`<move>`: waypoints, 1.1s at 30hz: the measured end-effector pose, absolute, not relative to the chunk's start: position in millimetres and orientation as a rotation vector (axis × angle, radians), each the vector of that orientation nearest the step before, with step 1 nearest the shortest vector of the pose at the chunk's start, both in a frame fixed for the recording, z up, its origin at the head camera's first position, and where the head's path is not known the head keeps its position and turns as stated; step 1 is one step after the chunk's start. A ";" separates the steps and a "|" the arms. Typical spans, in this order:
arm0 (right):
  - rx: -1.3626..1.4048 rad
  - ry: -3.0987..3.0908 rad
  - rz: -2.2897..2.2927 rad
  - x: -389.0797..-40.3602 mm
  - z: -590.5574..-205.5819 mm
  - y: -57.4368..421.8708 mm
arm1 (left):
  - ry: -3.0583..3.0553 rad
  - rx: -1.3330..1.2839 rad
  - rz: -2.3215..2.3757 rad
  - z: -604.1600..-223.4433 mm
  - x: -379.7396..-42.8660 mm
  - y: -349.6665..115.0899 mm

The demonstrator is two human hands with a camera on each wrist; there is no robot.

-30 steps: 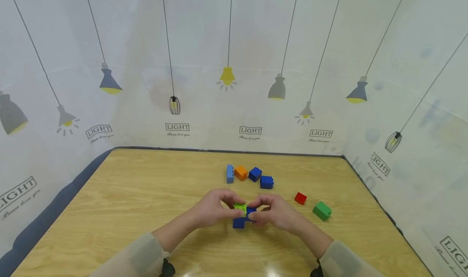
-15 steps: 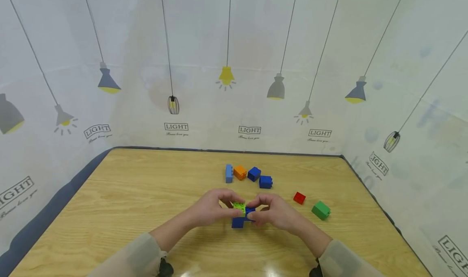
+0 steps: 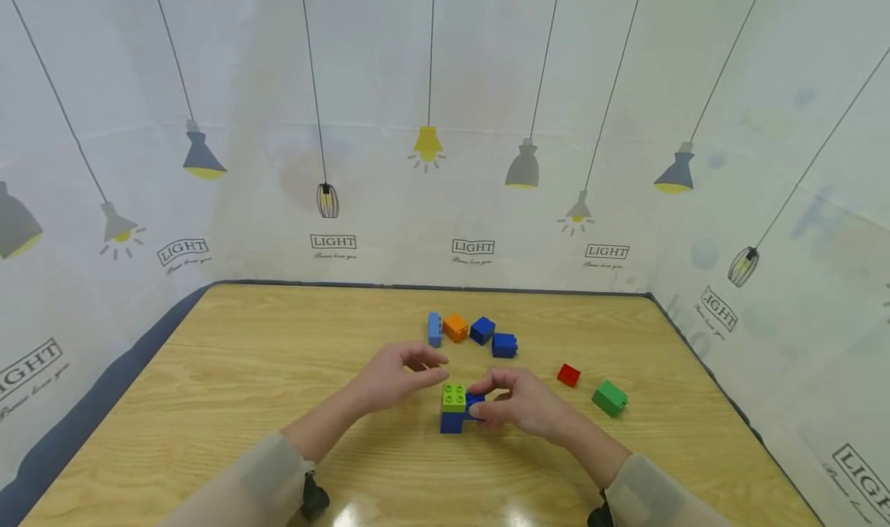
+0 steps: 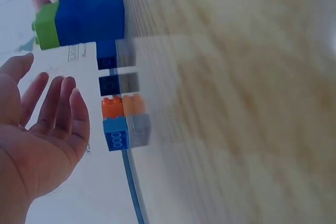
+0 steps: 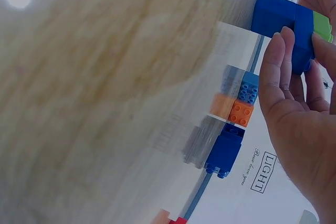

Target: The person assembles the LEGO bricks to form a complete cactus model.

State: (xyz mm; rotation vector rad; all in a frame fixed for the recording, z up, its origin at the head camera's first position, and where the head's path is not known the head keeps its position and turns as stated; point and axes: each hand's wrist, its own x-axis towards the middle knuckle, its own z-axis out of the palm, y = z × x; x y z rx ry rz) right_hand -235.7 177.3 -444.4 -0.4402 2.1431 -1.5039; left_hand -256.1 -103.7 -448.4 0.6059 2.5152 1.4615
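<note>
A small stack of toy building bricks stands on the table near the middle. On its top left sits a lime green brick [image 3: 454, 397], studs up. Below it shows a dark blue base brick [image 3: 451, 423]. Another dark blue brick [image 5: 303, 32] juts out to the right at the middle level. My right hand [image 3: 524, 405] pinches this jutting brick between thumb and fingers. Just left of the stack, my left hand [image 3: 396, 376] hovers apart from it, fingers loosely bent and holding nothing; the left wrist view shows its palm [image 4: 39, 156] bare.
Behind the stack lie a light blue brick [image 3: 434, 329], an orange brick [image 3: 455, 328] and two dark blue bricks [image 3: 504, 345]. To the right are a red brick [image 3: 568, 375] and a green brick [image 3: 610, 398]. A printed cloth wall [image 3: 389, 202] borders the wooden table [image 3: 278, 334].
My left hand has let go of the lime green brick and moved up and left, away from the stack. My right hand keeps its hold on the jutting blue brick.
</note>
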 end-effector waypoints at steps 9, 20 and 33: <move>-0.448 2.140 -1.508 -235.5 -443.2 176.8 | 2.554 0.524 1.478 -455.4 -285.5 -109.0; -0.446 2.137 -1.506 -236.2 -444.8 177.0 | 2.602 0.372 1.525 -467.7 -322.8 -102.4; -0.449 2.123 -1.503 -237.9 -444.5 178.3 | 2.653 0.261 1.427 -472.8 -344.6 -85.4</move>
